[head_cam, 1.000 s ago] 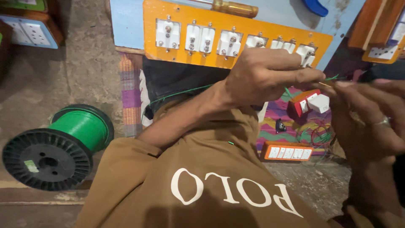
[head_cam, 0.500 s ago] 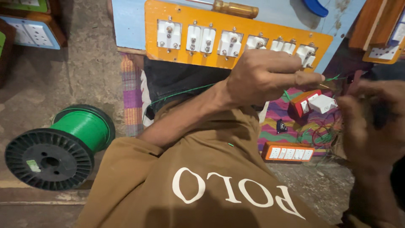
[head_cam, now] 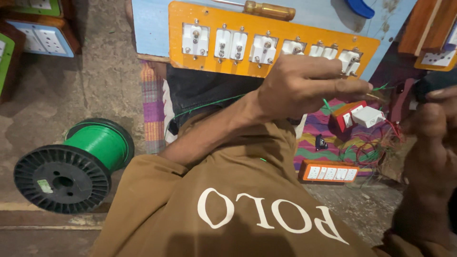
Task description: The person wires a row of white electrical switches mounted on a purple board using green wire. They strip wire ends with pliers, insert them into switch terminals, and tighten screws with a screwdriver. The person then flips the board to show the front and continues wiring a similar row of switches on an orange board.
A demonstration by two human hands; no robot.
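Left hand [head_cam: 304, 88] pinched on green wire [head_cam: 209, 105], at 6 o'clock of orange board [head_cam: 276, 52]. Right hand [head_cam: 431, 143] has drawn in from 3 o'clock, fist-closed on dark tool [head_cam: 431, 82]; wire end now between both hands.

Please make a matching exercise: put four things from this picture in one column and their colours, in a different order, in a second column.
Things:
1. wire spool
2. switch panel
3. screwdriver handle
4. sleeve

Colours:
a. brown
b. green wire on a black reel
c. orange with white switches
d. amber

Pairs: 1-b, 2-c, 3-d, 4-a
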